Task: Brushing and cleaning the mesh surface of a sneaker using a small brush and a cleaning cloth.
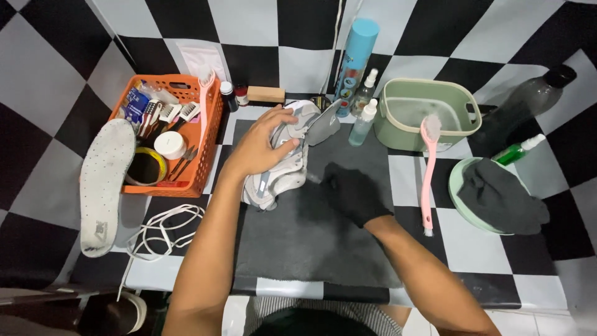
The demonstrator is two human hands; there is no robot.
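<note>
Left hand (pixel 258 146) bare, clamped over grey sneaker (pixel 280 165), pinning it on dark mat (pixel 311 242) near mat's far-left corner. Right hand (pixel 351 193) in black glove, closed around small tool; tip touches sneaker's side. Pink brush (pixel 426 174) leans on green basin (pixel 429 112) at right.

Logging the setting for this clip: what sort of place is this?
Probably a small shoe-cleaning station: a grey sneaker lies on a dark mat, with an orange basket of brushes, spray bottles and a green wash tub around it.
</note>
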